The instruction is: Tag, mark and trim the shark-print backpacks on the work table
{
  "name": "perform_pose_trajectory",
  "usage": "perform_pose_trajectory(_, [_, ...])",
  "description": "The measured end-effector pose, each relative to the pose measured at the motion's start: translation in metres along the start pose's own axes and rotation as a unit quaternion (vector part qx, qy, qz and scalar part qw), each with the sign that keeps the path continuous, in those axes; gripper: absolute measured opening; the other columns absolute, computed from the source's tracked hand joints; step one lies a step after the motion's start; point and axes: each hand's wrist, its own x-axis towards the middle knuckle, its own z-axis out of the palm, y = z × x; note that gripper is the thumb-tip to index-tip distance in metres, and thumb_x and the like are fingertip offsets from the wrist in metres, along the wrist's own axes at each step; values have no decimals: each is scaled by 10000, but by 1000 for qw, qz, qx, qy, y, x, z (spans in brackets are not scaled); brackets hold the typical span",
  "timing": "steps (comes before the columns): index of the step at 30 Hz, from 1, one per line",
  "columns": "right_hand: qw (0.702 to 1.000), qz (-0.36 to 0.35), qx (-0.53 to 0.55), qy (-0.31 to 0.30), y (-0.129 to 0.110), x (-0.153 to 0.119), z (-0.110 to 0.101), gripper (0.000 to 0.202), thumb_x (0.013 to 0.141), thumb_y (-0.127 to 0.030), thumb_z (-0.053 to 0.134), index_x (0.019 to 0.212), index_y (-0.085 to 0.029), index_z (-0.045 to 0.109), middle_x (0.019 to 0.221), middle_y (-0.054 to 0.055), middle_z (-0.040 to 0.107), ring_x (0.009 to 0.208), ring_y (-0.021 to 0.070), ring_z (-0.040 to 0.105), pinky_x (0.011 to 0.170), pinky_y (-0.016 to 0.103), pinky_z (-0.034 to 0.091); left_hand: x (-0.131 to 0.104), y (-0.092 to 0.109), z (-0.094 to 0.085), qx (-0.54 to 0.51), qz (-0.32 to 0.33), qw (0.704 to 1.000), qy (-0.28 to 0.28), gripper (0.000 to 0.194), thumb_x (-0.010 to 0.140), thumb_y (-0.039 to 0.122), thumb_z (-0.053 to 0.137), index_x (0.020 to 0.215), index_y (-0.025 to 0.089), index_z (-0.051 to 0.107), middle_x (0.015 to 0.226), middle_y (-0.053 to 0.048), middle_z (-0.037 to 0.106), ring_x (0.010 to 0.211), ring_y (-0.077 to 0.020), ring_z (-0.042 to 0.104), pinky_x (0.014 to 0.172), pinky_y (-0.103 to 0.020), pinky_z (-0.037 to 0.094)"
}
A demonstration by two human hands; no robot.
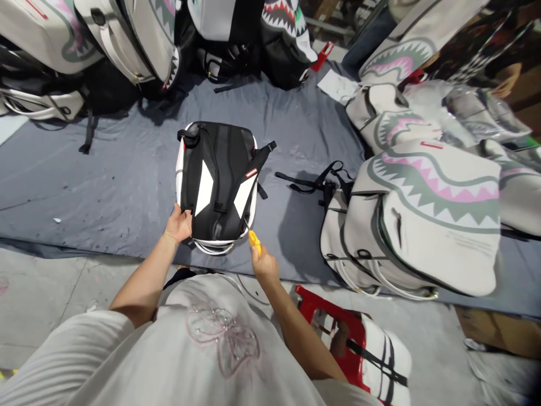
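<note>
A black and white backpack (224,180) lies on the grey cloth in front of me, its back panel and shoulder straps facing up. My left hand (179,224) grips its lower left edge, with some fingertips hidden against the bag. In my right hand (265,264) is a yellow-handled tool (254,241) with a thin tip, closed in my fingers. That tip reaches the backpack's lower right edge, beside the white strap patch. What kind of tool it is, I cannot make out. The right shoulder strap (258,166) sticks out past the bag's side.
Light grey backpacks with shark-teeth prints (435,208) are stacked to the right. More bags (135,39) stand along the far side of the cloth-covered table (105,186). A white paper (337,86) lies at the back. Below the table edge is a red stool (321,304) beside a white bundle.
</note>
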Motion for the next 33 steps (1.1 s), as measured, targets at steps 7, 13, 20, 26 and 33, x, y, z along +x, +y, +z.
perform_pose_trajectory(7, [999, 7, 6, -31, 22, -87, 3, 410, 1062, -367, 244, 1159, -172, 591, 887, 108, 758, 842, 261, 733, 633, 299, 445, 4, -3, -8, 27, 7, 1000, -13, 539, 838, 667, 600, 728, 144, 666, 1030, -165, 749, 1187, -330, 644, 1038, -517, 487])
perform_pose_trajectory(13, [995, 1, -23, -98, -5, -97, 22, 331, 1062, -346, 327, 1136, -162, 591, 919, 114, 767, 882, 258, 742, 622, 279, 407, 5, 3, 1, 126, 38, 991, 4, 553, 841, 677, 573, 869, 136, 689, 1082, -172, 731, 1194, -340, 633, 1024, -505, 496])
perform_pose_trajectory(20, [995, 9, 7, -104, -23, -80, 32, 342, 1055, -398, 362, 1157, -165, 590, 987, 132, 762, 925, 261, 734, 663, 280, 421, -37, -28, 21, 355, 167, 913, 107, 563, 852, 443, 646, 1344, 194, 530, 1450, -133, 534, 1432, -314, 396, 1131, -473, 403])
perform_pose_trajectory(26, [995, 16, 53, -81, -29, -82, 45, 312, 1035, -403, 426, 1162, -182, 605, 1004, 119, 761, 941, 245, 726, 688, 266, 440, -35, -69, 20, 852, 270, 445, -60, 854, 725, 83, 624, 1533, 183, 366, 1661, -152, 135, 1542, -372, 38, 1216, -617, 73])
perform_pose_trajectory(33, [995, 24, 91, -17, -37, -72, 48, 314, 1044, -367, 407, 1099, -161, 636, 947, 114, 770, 865, 235, 736, 632, 262, 424, 24, -63, 59, 815, 314, 485, -44, 597, 675, 53, 623, 1254, 183, 687, 1309, -140, 665, 1363, -348, 496, 1138, -493, 384])
